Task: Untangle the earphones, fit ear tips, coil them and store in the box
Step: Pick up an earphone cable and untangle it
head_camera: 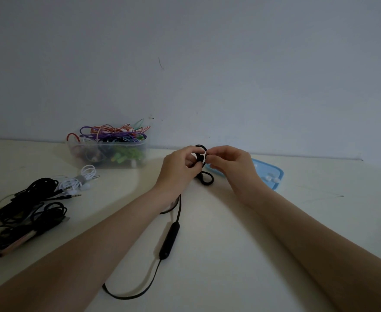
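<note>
Black rubbery earphones (200,156) sit right between the hands, raised just above the table (230,244)! The left hand (178,168) grips the earbud and its hook, steadying it, I'd say, while the right hand (229,166) pinches at its tip, likely seating an ear tip. The flat cable and slim remote (169,240) trail toward the camera. Beyond: a blue lid (276,176) and a clear plastic box (108,152) of coloured cords.
</note>
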### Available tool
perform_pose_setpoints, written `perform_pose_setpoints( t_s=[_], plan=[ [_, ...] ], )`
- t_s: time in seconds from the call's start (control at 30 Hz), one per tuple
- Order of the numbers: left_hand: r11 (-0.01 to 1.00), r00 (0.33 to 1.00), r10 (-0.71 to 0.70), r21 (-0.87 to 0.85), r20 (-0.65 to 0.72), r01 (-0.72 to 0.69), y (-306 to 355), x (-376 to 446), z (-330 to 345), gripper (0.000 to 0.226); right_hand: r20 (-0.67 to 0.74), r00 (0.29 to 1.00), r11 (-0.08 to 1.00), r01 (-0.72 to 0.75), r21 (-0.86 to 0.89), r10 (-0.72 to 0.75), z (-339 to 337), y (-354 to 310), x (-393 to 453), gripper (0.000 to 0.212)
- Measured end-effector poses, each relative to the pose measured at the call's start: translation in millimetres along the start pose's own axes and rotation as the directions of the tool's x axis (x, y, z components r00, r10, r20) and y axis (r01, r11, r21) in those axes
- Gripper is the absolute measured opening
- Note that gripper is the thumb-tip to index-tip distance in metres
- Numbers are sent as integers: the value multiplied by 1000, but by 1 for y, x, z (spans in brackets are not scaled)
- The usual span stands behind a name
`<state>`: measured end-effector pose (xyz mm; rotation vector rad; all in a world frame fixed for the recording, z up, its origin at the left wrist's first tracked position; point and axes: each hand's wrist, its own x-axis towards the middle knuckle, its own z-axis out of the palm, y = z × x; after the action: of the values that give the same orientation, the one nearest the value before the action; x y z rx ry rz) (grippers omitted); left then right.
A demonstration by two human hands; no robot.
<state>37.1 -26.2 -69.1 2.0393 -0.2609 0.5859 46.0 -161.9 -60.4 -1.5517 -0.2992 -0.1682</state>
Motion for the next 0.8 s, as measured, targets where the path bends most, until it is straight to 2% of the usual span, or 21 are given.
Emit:
perform_pose_setpoints(
  t_s=[0.17, 0.33, 0.7, 0.8],
  plan=[
    [984, 996, 92, 150, 10, -93, 4, -4, 3, 23, 48, 998, 989, -43, 144, 37, -3, 3, -1, 8],
    [983, 995, 78, 170, -56, -68, 2, -5, 1, 22, 11, 994, 953, -107, 283, 109, -6, 2, -1, 9],
    [958, 991, 137, 254, -11, -130, -1, -3, 5, 22, 116, 989, 962, -118, 246, 92, -6, 4, -3, 15],
    [956, 991, 136, 263, -6, -130, -1, -3, 5, 21, 105, 989, 963, -126, 239, 103, -6, 5, -2, 15]
  ],
)
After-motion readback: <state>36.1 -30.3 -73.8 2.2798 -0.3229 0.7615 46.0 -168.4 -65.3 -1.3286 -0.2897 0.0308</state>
